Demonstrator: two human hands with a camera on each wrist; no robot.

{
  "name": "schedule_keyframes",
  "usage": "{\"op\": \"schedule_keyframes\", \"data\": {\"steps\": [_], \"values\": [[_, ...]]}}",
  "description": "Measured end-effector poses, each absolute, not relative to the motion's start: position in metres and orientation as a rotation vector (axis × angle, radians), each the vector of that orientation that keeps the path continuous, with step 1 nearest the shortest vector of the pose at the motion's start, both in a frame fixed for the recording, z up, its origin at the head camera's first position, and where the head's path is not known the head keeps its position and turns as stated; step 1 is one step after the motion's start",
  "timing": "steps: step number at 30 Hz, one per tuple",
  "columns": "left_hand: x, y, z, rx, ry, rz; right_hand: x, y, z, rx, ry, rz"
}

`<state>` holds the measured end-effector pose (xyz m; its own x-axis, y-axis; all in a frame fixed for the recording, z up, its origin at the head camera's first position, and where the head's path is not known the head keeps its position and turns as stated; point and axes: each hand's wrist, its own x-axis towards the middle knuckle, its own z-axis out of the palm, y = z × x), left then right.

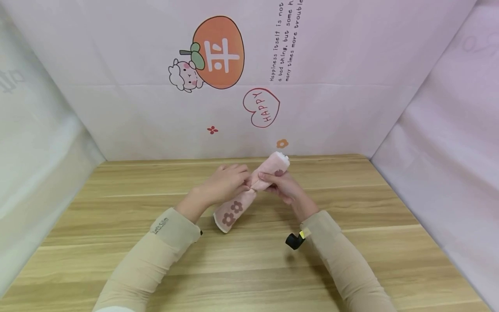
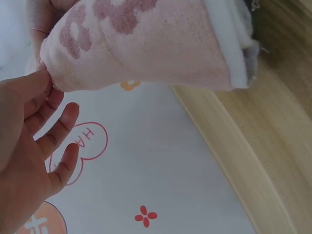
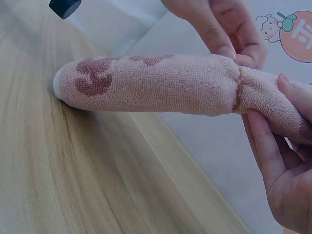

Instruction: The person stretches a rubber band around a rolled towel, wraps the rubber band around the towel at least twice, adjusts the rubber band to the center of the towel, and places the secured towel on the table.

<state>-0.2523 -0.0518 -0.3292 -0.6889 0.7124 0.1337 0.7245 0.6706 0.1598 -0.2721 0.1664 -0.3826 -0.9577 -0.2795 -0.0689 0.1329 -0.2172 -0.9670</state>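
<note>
A rolled pink towel (image 1: 239, 206) with darker flower prints slants above the wooden table, its lower end nearest me. Round its middle, a thin brownish band (image 3: 239, 90) cinches the cloth. My left hand (image 1: 226, 184) pinches at this band with thumb and forefinger; in the left wrist view the other fingers of that hand (image 2: 36, 141) spread apart. On the upper half of the roll, my right hand (image 1: 286, 186) grips the towel, thumb on top and fingers beneath. The right wrist view shows both hands close together at the band, the right one (image 3: 290, 180) below.
The wooden table (image 1: 234, 273) runs back to a white printed cloth (image 1: 331, 108) hanging behind it. Similar cloth hangs on the left and right sides. A small black device (image 1: 295, 241) sticks out from the right sleeve's cuff.
</note>
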Motion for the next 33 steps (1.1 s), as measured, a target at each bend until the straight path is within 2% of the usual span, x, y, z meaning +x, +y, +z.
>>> {"op": "schedule_keyframes", "data": {"steps": [8, 21, 33], "values": [[-0.252, -0.064, -0.339, -1.193, -2.772, -0.581, -0.274, 0.169, -0.378, -0.198, 1.744, -2.281], [-0.256, -0.053, -0.343, -1.062, -2.764, -0.673, -0.272, 0.165, -0.382, -0.104, 1.75, -2.274], [-0.258, -0.064, -0.347, -0.995, -2.815, -1.029, -0.273, 0.166, -0.382, -0.129, 1.669, -2.383]]}}
